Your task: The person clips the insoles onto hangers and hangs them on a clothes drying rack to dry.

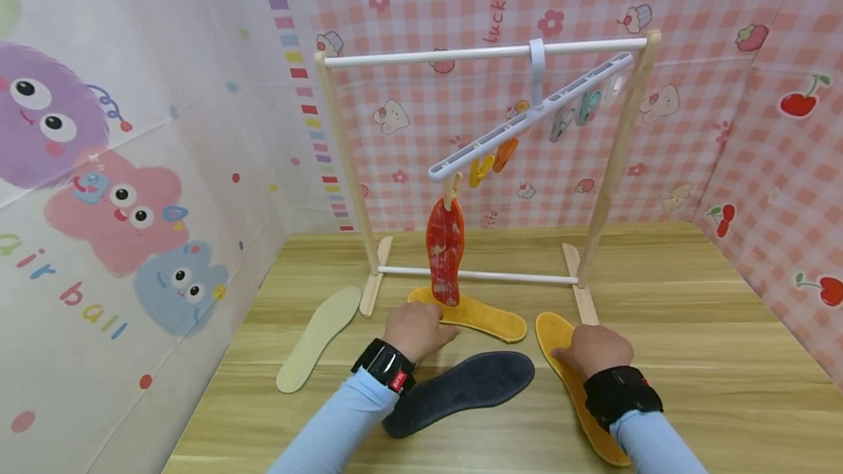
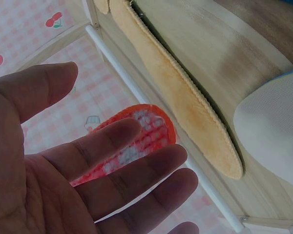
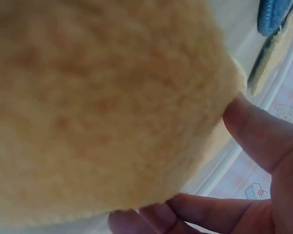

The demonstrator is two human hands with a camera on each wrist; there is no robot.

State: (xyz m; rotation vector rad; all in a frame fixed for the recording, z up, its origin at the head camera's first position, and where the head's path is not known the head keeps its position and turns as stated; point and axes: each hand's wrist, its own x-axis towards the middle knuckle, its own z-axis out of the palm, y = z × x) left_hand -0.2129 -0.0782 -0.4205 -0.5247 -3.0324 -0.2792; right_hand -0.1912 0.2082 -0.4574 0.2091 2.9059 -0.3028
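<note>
My left hand (image 1: 415, 331) reaches over the table with fingers extended, nothing in its palm. It is close to the lower end of a red insole (image 1: 445, 251), which hangs upright from a wooden clothespin (image 1: 451, 191), and to a yellow insole (image 1: 487, 318) lying behind it. In the left wrist view the fingers (image 2: 136, 173) overlap the red insole. With my right hand (image 1: 599, 350) I grip a second yellow insole (image 1: 552, 328) by its side edge; its fuzzy face (image 3: 112, 107) fills much of the right wrist view, thumb on one edge and fingers beneath.
A wooden rack (image 1: 345, 167) with a white top bar (image 1: 428, 58) carries a tilted grey hanger (image 1: 487, 143) with several coloured clips. A dark insole (image 1: 467, 386) lies between my hands, a pale green insole (image 1: 319, 339) at left. Patterned cloth (image 1: 421, 13) encloses the table.
</note>
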